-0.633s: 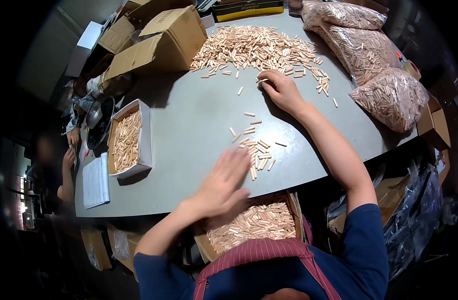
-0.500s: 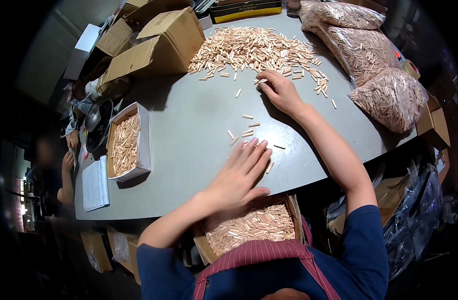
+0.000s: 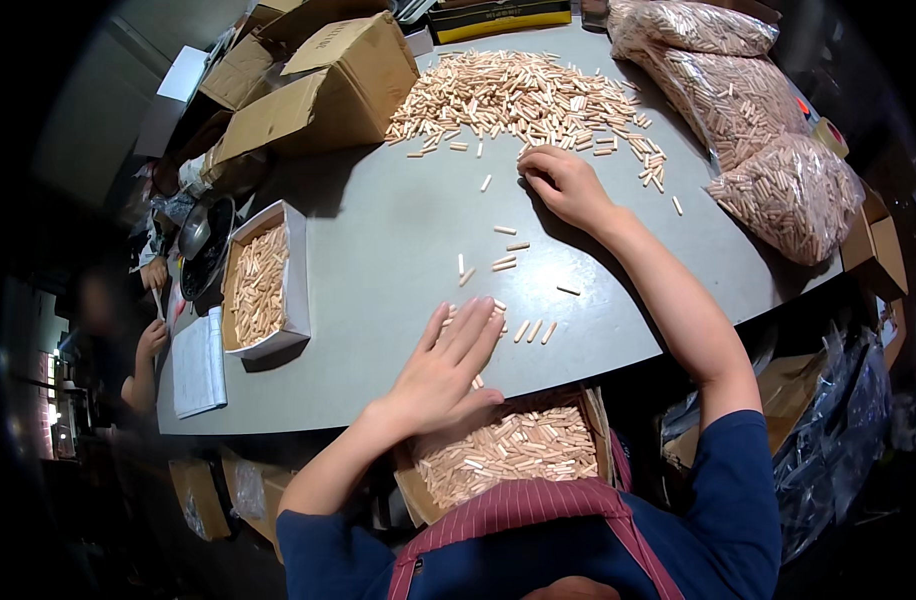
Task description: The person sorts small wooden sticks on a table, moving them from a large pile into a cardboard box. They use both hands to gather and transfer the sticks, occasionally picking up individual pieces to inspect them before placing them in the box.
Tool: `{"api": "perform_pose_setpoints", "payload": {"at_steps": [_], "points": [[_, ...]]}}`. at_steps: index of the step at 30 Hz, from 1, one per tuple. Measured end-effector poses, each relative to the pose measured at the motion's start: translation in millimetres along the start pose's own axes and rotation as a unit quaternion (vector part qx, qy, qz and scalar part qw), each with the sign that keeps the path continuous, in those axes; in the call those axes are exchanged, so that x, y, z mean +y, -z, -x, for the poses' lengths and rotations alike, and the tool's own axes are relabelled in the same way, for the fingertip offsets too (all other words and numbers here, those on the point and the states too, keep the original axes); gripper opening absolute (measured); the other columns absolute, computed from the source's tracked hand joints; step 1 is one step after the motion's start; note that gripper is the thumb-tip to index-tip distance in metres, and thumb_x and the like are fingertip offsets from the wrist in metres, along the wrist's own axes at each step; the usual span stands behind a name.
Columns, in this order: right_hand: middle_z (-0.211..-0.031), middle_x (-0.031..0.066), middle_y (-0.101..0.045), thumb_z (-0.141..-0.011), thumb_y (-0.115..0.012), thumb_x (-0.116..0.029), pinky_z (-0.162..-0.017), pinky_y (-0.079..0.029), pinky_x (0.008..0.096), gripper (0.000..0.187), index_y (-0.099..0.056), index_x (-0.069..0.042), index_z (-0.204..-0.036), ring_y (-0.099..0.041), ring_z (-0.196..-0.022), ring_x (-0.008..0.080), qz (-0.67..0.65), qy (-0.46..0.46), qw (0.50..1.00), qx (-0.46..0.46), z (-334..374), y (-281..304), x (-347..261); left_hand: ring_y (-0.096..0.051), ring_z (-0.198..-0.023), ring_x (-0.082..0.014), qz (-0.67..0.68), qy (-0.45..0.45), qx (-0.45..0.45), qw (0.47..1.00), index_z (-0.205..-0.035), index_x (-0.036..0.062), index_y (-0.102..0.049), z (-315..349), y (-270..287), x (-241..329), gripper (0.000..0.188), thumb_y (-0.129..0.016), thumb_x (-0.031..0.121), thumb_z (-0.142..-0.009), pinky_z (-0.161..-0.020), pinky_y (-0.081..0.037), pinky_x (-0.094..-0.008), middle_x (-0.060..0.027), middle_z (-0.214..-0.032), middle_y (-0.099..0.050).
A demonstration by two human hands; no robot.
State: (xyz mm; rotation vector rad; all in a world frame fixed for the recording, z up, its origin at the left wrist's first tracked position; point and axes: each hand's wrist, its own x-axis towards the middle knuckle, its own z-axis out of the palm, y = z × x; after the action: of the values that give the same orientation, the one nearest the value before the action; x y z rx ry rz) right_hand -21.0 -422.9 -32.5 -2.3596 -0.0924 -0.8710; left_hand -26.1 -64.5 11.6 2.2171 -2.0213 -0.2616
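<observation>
My left hand (image 3: pixel 440 362) lies flat near the table's front edge, fingers stretched out over a few small wooden dowels partly hidden beneath it. Just right of its fingertips, three loose wooden dowels (image 3: pixel 534 331) lie side by side. Farther off, my right hand (image 3: pixel 570 190) rests with curled fingers at the near edge of a big pile of wooden dowels (image 3: pixel 518 95). Whatever its fingertips hold, if anything, is hidden. Several more scattered dowels (image 3: pixel 504 231) lie between the hands. Below the table edge, close to my body, an open cardboard box (image 3: pixel 602 440) is filled with dowels.
At left stand a white box (image 3: pixel 296 280) of dowels and a notepad (image 3: pixel 198 368). Behind them is an open brown carton (image 3: pixel 353 95). Clear bags (image 3: pixel 778 190) full of dowels lie at right. Another person's hand (image 3: pixel 154 335) shows at far left.
My left hand has slid leftward and slightly nearer, uncovering dowels on its right. My right hand stays by the pile, its fingers curled a little more. The whole view has shifted slightly.
</observation>
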Motion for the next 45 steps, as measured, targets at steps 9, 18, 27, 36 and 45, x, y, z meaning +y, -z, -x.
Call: {"api": "perform_pose_setpoints", "payload": {"at_steps": [9,18,27,36,45], "points": [[-0.154,0.0273,-0.045,-0.102,-0.063,-0.037,-0.12,-0.034,0.0607,0.058,-0.05,0.001,-0.144,-0.044,-0.143,0.0462,0.133,0.079,0.972,-0.175,15,-12,-47,-0.016,-0.161,-0.0467,0.055,0.229,0.169,0.957,-0.166,-0.0051,-0.022,68,-13,-42,0.077,-0.049,0.038,-0.108,-0.13,-0.005,-0.0595,-0.0275,-0.171,-0.025],[-0.157,0.0302,-0.042,-0.104,-0.053,-0.059,-0.126,-0.022,0.0629,0.076,-0.047,0.002,-0.149,-0.034,-0.152,0.0467,0.132,0.154,0.952,-0.227,34,-32,-80,-0.025,-0.159,-0.0443,-0.011,0.271,0.153,0.95,-0.161,-0.0083,-0.029,61,-16,-47,0.065,-0.046,0.027,-0.109,-0.13,-0.012,-0.0552,-0.0304,-0.168,-0.032],[-0.133,0.0221,-0.066,-0.105,-0.066,-0.036,-0.101,-0.053,0.042,0.049,-0.06,-0.001,-0.139,-0.066,-0.12,0.0372,-0.154,0.016,0.975,-0.158,14,-21,-80,-0.031,-0.157,-0.0409,0.12,0.1,0.177,0.972,-0.161,-0.003,-0.037,15,0,-85,0.059,-0.045,0.026,-0.11,-0.13,-0.02,-0.0488,-0.0238,-0.166,-0.039],[-0.093,0.0059,-0.073,-0.111,-0.059,-0.033,-0.08,-0.052,0.0294,0.036,-0.074,0.0,-0.115,-0.063,-0.086,0.0116,-0.256,-0.135,0.957,-0.001,1,-21,-12,-0.045,-0.149,-0.0305,0.462,-0.01,0.085,0.883,-0.148,-0.003,-0.059,-52,24,-84,0.056,-0.044,0.038,-0.111,-0.127,-0.027,-0.0421,-0.0167,-0.155,-0.056],[-0.086,0.0081,-0.072,-0.109,-0.061,-0.033,-0.074,-0.051,0.0308,0.037,-0.075,0.001,-0.112,-0.062,-0.08,0.0124,-0.211,-0.124,0.97,-0.008,1,-23,-19,-0.044,-0.15,-0.0299,0.514,-0.051,0.053,0.855,-0.148,-0.0039,-0.058,-74,9,-63,0.06,-0.044,0.042,-0.112,-0.127,-0.027,-0.0425,-0.0167,-0.156,-0.055]]}}
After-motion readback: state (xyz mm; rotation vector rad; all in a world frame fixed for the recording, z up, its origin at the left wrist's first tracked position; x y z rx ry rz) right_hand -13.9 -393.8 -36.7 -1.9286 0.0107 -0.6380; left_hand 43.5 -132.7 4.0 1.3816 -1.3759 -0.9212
